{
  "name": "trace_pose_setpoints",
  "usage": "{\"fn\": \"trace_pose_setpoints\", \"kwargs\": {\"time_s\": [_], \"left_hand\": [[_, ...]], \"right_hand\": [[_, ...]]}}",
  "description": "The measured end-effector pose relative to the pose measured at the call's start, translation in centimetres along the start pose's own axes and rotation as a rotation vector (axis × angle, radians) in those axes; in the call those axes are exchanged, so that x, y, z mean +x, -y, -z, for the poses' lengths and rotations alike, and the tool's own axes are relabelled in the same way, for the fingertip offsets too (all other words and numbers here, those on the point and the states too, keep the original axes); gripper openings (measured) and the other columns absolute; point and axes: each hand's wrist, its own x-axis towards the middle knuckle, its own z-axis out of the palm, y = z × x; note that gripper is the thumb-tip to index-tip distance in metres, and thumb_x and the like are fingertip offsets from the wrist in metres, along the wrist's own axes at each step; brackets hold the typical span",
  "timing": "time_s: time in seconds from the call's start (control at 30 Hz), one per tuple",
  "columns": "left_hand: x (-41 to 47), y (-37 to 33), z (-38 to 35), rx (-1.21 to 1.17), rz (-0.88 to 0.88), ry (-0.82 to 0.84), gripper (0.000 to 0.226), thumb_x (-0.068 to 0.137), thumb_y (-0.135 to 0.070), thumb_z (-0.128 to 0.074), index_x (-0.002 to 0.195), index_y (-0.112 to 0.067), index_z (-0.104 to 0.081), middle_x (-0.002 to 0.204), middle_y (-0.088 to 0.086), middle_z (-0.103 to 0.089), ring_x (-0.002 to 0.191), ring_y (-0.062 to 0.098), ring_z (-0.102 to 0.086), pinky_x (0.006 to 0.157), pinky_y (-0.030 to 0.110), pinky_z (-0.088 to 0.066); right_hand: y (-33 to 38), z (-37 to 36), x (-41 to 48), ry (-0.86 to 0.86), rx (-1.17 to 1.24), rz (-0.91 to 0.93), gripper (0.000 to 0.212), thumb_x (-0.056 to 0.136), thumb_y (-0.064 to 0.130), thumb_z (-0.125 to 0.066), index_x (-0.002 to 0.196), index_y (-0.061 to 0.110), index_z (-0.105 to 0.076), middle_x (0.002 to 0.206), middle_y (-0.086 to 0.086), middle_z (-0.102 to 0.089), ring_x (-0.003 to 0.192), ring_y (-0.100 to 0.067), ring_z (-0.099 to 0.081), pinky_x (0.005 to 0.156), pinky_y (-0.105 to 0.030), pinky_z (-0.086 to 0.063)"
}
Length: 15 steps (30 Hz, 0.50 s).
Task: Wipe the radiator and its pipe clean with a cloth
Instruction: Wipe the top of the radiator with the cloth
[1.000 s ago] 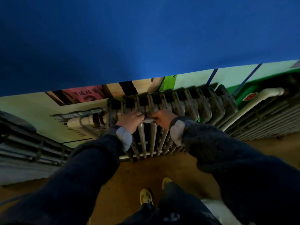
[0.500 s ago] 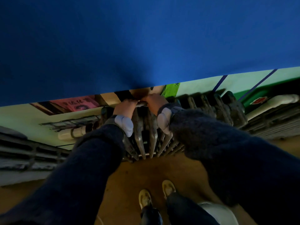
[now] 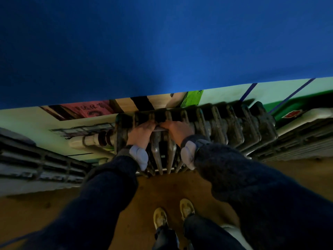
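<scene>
Radiator [image 3: 234, 127]: grimy, against the wall.
Cloth [image 3: 160, 129]: pale strip stretched over the top fins.
Left hand [image 3: 140, 134], right hand [image 3: 177, 131]: fingers curled round the cloth's ends.
Change: hands drawn back from the far edge, so probably one scrubbing stroke completed.
Pipe [image 3: 90, 140]: at left, well apart from the cloth.

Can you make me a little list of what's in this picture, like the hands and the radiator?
radiator: dark, ribbed, standing against the wall
left hand: near the radiator's top, grips one end of the cloth
right hand: beside it, grips the other end
cloth: pale strip between the hands, mostly hidden
pipe: pale, joins the radiator's left end; no hand on it
shoes: yellowish, on the brown floor
</scene>
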Motion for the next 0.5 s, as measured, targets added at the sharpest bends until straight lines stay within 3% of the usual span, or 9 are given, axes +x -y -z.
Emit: {"fn": "trace_pose_setpoints", "kwargs": {"time_s": [0.1, 0.33, 0.43, 0.5], "left_hand": [[-1.8, -0.7, -0.4, 0.014, 0.015, -0.033, 0.047, 0.099, -0.012, -0.035, 0.145, -0.018, -0.028, 0.15, 0.001, -0.03, 0.134, 0.017, -0.034, 0.103, 0.032, -0.032], [-5.7, -2.0, -1.4, 0.058, -0.038, -0.037, 0.048, 0.099, -0.009, -0.032, 0.146, -0.017, -0.024, 0.153, -0.003, -0.023, 0.138, 0.011, -0.027, 0.107, 0.02, -0.025], [-7.0, -2.1, -0.9, 0.105, -0.103, -0.03, 0.047, 0.099, -0.008, -0.032, 0.145, -0.017, -0.026, 0.152, -0.002, -0.027, 0.137, 0.013, -0.029, 0.105, 0.021, -0.026], [-6.6, -1.8, 0.1, 0.135, -0.139, 0.013, 0.041, 0.098, -0.008, -0.034, 0.138, -0.015, -0.036, 0.144, 0.003, -0.039, 0.13, 0.018, -0.039, 0.099, 0.026, -0.034]], "right_hand": [[0.4, -0.8, -1.5, -0.02, 0.047, 0.014, 0.037, 0.097, 0.019, -0.041, 0.133, 0.023, -0.049, 0.136, -0.006, -0.05, 0.121, -0.025, -0.049, 0.099, -0.032, -0.038], [1.3, -2.9, -5.0, -0.048, 0.039, 0.005, 0.038, 0.096, 0.013, -0.041, 0.132, 0.021, -0.051, 0.14, -0.001, -0.046, 0.127, -0.017, -0.044, 0.103, -0.028, -0.029], [1.5, -3.5, -6.0, -0.028, 0.009, 0.031, 0.038, 0.096, 0.012, -0.042, 0.131, 0.021, -0.05, 0.136, -0.003, -0.05, 0.124, -0.019, -0.047, 0.104, -0.031, -0.034], [1.4, -2.9, -6.0, 0.035, 0.004, 0.023, 0.038, 0.096, 0.01, -0.041, 0.131, 0.019, -0.051, 0.132, -0.006, -0.053, 0.12, -0.021, -0.05, 0.102, -0.031, -0.036]]}}
